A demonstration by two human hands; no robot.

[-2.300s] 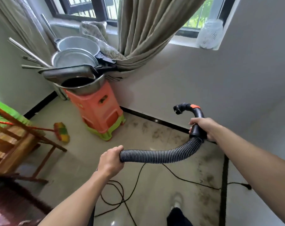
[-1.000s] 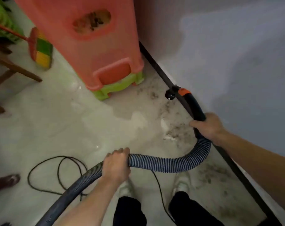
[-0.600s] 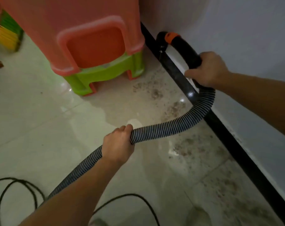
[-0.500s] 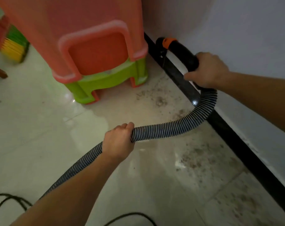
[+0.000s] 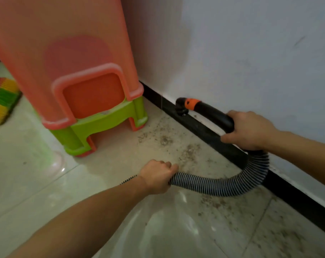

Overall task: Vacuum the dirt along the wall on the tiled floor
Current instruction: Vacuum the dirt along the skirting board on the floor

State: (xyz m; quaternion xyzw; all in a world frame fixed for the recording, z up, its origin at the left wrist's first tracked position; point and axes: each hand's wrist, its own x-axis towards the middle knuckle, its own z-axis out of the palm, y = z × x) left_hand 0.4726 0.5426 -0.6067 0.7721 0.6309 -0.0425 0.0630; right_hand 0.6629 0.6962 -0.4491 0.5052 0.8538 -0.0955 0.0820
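My right hand [image 5: 248, 130] grips the black curved handle [image 5: 214, 116] of the vacuum hose, low beside the wall. The hose's open end, with an orange ring [image 5: 190, 103], points down at the black skirting [image 5: 210, 135]. My left hand [image 5: 157, 176] grips the ribbed grey hose [image 5: 219, 186], which loops along the floor between both hands. Dark specks of dirt [image 5: 188, 151] lie scattered on the pale tiled floor [image 5: 46, 183] along the skirting, from the stool to the lower right.
A stack of orange stools on a green stool [image 5: 94, 125] stands left of the hose end, close to the white wall [image 5: 251, 53]. A striped broom head [image 5: 1, 101] lies at the far left.
I have crouched lower and closer to the floor. The hose end has dropped towards the foot of the skirting, and my left hand with the hose has come down near the tiles.
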